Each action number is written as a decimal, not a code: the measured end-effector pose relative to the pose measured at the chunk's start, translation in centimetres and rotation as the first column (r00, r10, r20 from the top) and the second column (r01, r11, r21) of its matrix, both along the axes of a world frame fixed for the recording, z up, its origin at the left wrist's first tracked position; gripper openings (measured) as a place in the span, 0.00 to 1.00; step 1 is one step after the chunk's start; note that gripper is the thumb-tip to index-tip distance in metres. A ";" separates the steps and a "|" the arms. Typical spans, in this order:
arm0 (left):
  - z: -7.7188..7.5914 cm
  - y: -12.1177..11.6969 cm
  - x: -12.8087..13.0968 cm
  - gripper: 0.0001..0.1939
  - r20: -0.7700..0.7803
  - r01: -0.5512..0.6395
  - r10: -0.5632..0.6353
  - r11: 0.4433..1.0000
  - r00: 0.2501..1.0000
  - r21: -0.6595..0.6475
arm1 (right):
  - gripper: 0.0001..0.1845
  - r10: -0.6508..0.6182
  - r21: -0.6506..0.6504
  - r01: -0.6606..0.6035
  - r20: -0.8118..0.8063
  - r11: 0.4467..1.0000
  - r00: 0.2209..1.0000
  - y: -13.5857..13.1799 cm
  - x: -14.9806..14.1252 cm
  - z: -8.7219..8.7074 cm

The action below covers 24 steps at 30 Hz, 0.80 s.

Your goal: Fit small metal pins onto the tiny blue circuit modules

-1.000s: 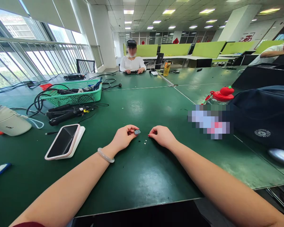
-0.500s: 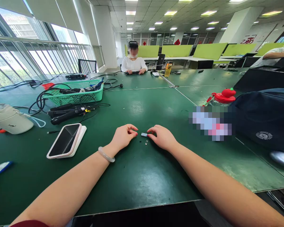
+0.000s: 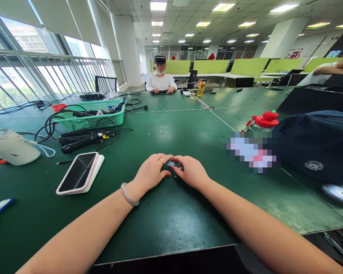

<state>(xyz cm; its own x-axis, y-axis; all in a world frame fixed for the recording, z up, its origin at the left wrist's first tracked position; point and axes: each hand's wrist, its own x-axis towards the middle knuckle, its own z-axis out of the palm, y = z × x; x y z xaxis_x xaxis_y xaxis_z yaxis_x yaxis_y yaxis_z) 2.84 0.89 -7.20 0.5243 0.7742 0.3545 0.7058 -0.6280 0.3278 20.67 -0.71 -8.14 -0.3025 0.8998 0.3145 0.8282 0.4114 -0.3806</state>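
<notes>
My left hand (image 3: 153, 171) and my right hand (image 3: 190, 171) meet on the green table (image 3: 171, 213), fingertips pinched together round a small grey part (image 3: 170, 163). Both hands grip it from either side, low over the tabletop. A pale bangle sits on my left wrist. Any other tiny pieces beneath the fingers are hidden.
A phone (image 3: 78, 177) on a white pad lies at left, beyond it black cables and a green basket (image 3: 91, 118). A beige pouch (image 3: 11, 148) is far left. A red-capped bottle (image 3: 263, 123) and dark bag (image 3: 317, 144) stand at right. A person (image 3: 160, 78) sits across the table.
The small part passed from my left fingers toward my right hand, then both hands closed together on it. The view tilted slightly down.
</notes>
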 end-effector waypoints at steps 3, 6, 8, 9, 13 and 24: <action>-0.2 0.0 -0.2 0.30 -0.002 0.081 -0.081 0.995 0.997 0.050 | 0.14 0.033 -0.003 -0.033 -0.072 0.999 0.997 -0.3 -0.5 0.1; -0.6 0.1 -0.4 0.27 0.033 0.073 -0.076 0.995 0.997 0.072 | 0.14 0.066 0.048 -0.060 -0.133 0.997 0.989 -0.4 -0.7 0.0; -0.8 0.2 -0.4 0.26 0.063 0.065 -0.068 0.997 0.996 0.046 | 0.12 0.075 0.068 -0.064 -0.159 0.996 0.984 -0.3 -0.8 -0.1; -0.9 0.3 -0.4 0.26 0.077 0.064 -0.065 0.998 0.995 0.016 | 0.11 0.083 0.067 -0.072 -0.168 0.995 0.982 -0.3 -0.9 -0.2; -0.8 0.3 -0.1 0.25 0.136 0.079 -0.061 0.989 0.989 -0.127 | 0.10 0.151 0.058 -0.142 -0.180 0.988 0.972 -0.5 -1.1 -0.2; -1.4 1.6 -0.6 0.15 0.392 -0.008 0.177 0.918 0.903 -0.396 | 0.06 -0.181 -0.116 0.179 -0.008 0.977 0.983 2.0 1.4 -1.0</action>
<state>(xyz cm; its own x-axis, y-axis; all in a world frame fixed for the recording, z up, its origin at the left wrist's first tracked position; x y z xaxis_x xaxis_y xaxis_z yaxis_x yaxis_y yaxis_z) 2.28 2.53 -8.56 0.3143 0.9294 0.1933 0.5013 -0.3354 0.7977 22.07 1.33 -9.11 -0.1272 0.9693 0.2105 0.8773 0.2089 -0.4322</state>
